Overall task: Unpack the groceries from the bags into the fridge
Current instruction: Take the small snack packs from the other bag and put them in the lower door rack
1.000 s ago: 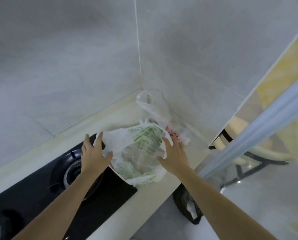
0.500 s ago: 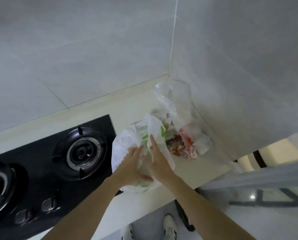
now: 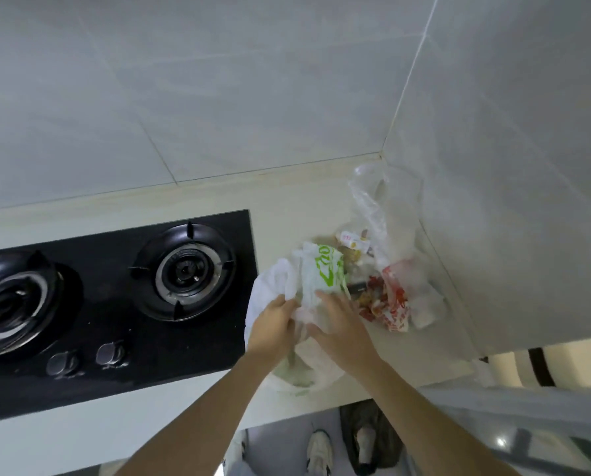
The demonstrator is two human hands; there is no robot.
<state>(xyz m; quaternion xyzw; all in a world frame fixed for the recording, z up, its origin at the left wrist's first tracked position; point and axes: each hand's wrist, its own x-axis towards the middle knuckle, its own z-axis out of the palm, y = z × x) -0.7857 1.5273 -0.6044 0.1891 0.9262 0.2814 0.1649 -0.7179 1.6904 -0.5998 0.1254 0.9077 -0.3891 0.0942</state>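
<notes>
Both hands on white bag w/ green print, on counter next to hob. Left hand pinches bag film at the mouth, fingers closed on plastic. Right hand lies flat across bag top just right of that pinch; closed on film or only pressing, can't tell. Clear bag w/ red packets sits beyond the grip, twd the wall corner, touching white bag. Progress: early. Nothing out of either bag yet, fridge not in view. Left to do: open the mouth, pull items, carry all to fridge.
</notes>
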